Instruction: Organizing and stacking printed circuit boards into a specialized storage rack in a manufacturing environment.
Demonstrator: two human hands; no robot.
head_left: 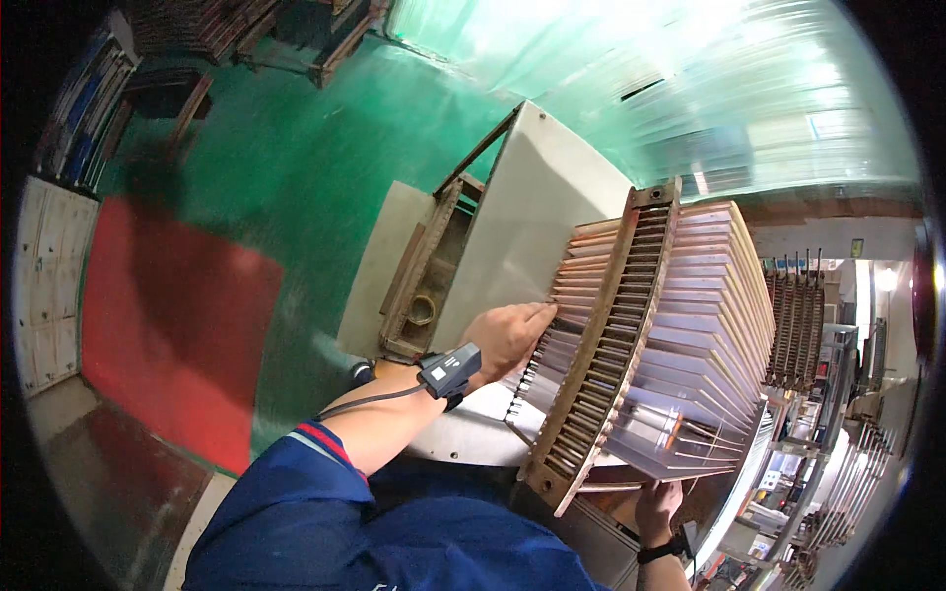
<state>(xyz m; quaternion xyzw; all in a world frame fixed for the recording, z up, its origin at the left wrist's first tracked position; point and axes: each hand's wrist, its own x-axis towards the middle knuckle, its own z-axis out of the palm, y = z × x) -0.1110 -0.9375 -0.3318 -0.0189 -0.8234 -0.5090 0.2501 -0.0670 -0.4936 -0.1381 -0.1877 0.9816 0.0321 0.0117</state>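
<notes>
A stack of thin translucent sheets [690,325] with pinkish edges fans out through a slotted metal rack [601,364], which stands tilted in front of me. My left hand [512,340] is at the sheets' left edges, fingers closed together at the edge of one sheet. Dark springs or pins line the edges just below those fingers. On the right, below the rack, my right hand [658,507] grips the lower corner of the lowest clear sheet [641,453]; its fingers are partly hidden beneath. Each wrist wears a dark strapped device.
A pale metal panel [532,217] rises beside the rack, with a rusty trough [429,286] holding a ring-shaped roll to its left. Clear plastic curtain [670,89] hangs behind. A red patch [177,325] marks the green floor. More metal racks [793,330] stand at right.
</notes>
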